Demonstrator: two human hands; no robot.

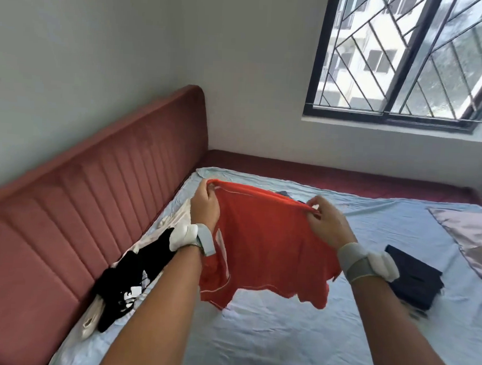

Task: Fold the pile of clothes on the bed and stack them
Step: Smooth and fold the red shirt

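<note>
Red garment: the red shirt (262, 239) is up in the air above the middle of the bed, stretched wide along its top edge, the lower hem hanging free and uneven just over the sheet.
Left hand: the left hand (205, 205) pinches the top left corner, fingers curled tight round the fabric, a grey wristband (204, 239) with a white pad strapped below it.
Right hand: the right hand (325, 221) grips the top right corner, fingers bunched over the cloth, and there's a matching grey band (361, 262) on that wrist.
Folded stack: a dark folded garment (412, 275) lies flat on the sheet to the right, well apart from the red one.
Unfolded pile: black and white clothes (134, 271) lie crumpled along the left side, against the headboard.
Bed: light blue sheet (268, 337), creased, with a pale pink pillow (471, 242) at the right edge.
Surroundings: padded pink headboard (74, 201) along the left, barred window (408, 57) up in the far wall.
</note>
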